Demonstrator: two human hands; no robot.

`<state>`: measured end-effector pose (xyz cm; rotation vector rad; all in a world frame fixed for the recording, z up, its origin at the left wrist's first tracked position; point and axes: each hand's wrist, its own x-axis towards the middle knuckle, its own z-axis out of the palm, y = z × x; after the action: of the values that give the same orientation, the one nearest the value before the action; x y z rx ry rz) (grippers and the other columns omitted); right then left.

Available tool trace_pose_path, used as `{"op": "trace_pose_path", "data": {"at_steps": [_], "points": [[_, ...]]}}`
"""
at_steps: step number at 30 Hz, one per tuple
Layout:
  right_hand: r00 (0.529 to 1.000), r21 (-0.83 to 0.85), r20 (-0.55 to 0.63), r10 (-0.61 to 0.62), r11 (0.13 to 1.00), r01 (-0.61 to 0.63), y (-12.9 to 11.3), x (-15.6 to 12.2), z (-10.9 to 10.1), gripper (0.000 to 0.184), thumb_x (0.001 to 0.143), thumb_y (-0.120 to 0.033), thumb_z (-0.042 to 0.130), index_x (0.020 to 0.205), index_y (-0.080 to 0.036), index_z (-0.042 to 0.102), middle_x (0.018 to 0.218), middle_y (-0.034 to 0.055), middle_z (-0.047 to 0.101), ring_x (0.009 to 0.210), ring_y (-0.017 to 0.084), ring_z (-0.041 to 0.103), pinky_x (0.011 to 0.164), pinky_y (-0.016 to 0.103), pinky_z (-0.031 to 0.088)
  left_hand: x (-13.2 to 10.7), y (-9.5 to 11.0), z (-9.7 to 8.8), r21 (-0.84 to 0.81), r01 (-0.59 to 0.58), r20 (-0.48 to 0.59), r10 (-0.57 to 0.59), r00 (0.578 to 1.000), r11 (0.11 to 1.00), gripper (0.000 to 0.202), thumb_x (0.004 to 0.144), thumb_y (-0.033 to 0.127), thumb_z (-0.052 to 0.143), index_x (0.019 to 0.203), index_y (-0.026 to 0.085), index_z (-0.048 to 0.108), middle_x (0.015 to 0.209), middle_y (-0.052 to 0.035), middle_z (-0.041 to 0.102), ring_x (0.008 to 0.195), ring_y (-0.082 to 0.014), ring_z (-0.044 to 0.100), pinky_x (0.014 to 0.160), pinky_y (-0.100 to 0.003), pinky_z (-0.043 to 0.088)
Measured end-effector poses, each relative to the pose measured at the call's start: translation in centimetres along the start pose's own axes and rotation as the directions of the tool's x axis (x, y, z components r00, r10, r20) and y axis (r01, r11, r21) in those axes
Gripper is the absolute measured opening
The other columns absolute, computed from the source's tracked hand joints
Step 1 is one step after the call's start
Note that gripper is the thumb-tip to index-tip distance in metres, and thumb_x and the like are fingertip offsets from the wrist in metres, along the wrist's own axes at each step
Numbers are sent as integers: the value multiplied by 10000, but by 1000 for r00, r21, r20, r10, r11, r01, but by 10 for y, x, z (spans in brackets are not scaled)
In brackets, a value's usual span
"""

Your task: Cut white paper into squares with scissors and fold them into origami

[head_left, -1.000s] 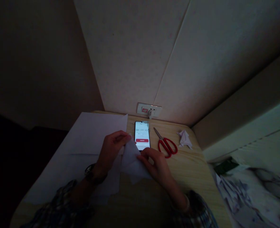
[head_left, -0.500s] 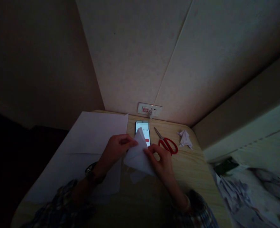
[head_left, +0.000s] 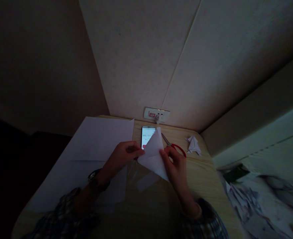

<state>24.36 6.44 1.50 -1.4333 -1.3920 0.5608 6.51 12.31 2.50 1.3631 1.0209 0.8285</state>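
A white sheet of paper (head_left: 153,153), folded to a point at its top, is held up above the table between both hands. My left hand (head_left: 126,152) pinches its left edge with thumb and finger. On the other side, my right hand (head_left: 175,164) grips the right edge, thumb in front. Behind the paper lies a lit phone (head_left: 147,134) showing a timer, partly covered. Red-handled scissors (head_left: 177,147) rest just beyond my right hand, which hides part of the handles. A small white paper strip (head_left: 147,181) lies on the table below the held paper.
Large white sheets (head_left: 104,136) cover the left of the wooden table (head_left: 201,186). A folded paper figure (head_left: 193,145) sits at the back right. The wall socket (head_left: 156,114) holds a plug. Crumpled cloth or paper (head_left: 248,202) lies beyond the table's right edge.
The folded paper has shifted and tilted to the right, with my right hand moving right and slightly up. More of the phone's left side and the paper strip now shows. My left hand stays nearly still.
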Motion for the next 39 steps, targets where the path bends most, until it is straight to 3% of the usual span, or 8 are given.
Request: {"op": "trace_pose_path", "data": {"at_steps": [7, 12, 15, 18, 23, 31, 36, 39], "points": [[999, -4, -30, -21, 1000, 21, 4, 1, -2, 305, 858, -312, 561, 581, -205, 492, 566, -35, 496, 552, 127, 465, 523, 243, 349, 2, -6, -3, 24, -16, 17, 16, 1000, 1000, 102, 603, 245, 743, 631, 171, 679, 609, 9, 667, 619, -160, 637, 641, -261, 513], [988, -20, 148, -50, 998, 54, 1, 0, 1, 268, 862, -299, 552, 613, -200, 539, 582, -24, 548, 569, 134, 517, 548, 244, 379, 1, -6, -1, 12, -7, -9, 7, 1000, 1000, 171, 606, 310, 749, 649, 166, 668, 666, -9, 689, 666, -180, 642, 636, -257, 501], [963, -11, 261, -67, 997, 73, 0, -1, 5, 284, 864, -293, 544, 596, -204, 511, 566, -28, 535, 557, 130, 512, 547, 237, 390, -2, -3, 1, -12, 2, -42, -3, 999, 1000, 191, 617, 313, 740, 595, 162, 625, 592, 20, 636, 584, -143, 589, 559, -222, 457], [951, 0, 300, -81, 996, 85, -1, -2, 8, 295, 868, -293, 540, 592, -204, 489, 564, -31, 526, 551, 123, 501, 544, 227, 395, -3, 0, 3, -32, 1, -90, -3, 996, 999, 244, 650, 330, 710, 535, 164, 572, 513, 45, 559, 508, -109, 511, 487, -198, 388], [946, -2, 312, -88, 996, 93, -2, -4, 8, 292, 869, -292, 545, 597, -198, 500, 564, -32, 520, 540, 116, 494, 535, 220, 385, -5, 2, 6, -73, -24, -152, 13, 988, 997, 173, 631, 308, 725, 643, 166, 628, 629, 28, 634, 617, -135, 567, 575, -213, 438], [915, -23, 382, -127, 989, 147, -2, -7, 11, 293, 892, -292, 521, 614, -202, 494, 569, -34, 510, 532, 116, 480, 523, 227, 355, -6, -2, 4, -102, -102, -242, 75, 967, 989, 134, 650, 271, 725, 686, 180, 634, 697, 28, 639, 702, -144, 577, 651, -218, 454], [899, -4, 415, -141, 988, 156, -1, -8, 13, 294, 897, -304, 513, 622, -204, 486, 577, -33, 499, 537, 119, 478, 527, 227, 354, -6, -2, 3, -120, -126, -250, 92, 964, 985, 168, 706, 241, 681, 595, 175, 574, 575, 58, 542, 584, -103, 501, 564, -193, 409], [911, -9, 385, -145, 987, 161, -1, -8, 13, 296, 889, -301, 521, 612, -205, 480, 572, -32, 498, 537, 121, 477, 530, 230, 355, -6, -2, 5, -128, -123, -243, 90, 966, 984, 118, 715, 248, 686, 670, 174, 605, 648, 47, 600, 651, -111, 558, 622, -191, 443]]}}
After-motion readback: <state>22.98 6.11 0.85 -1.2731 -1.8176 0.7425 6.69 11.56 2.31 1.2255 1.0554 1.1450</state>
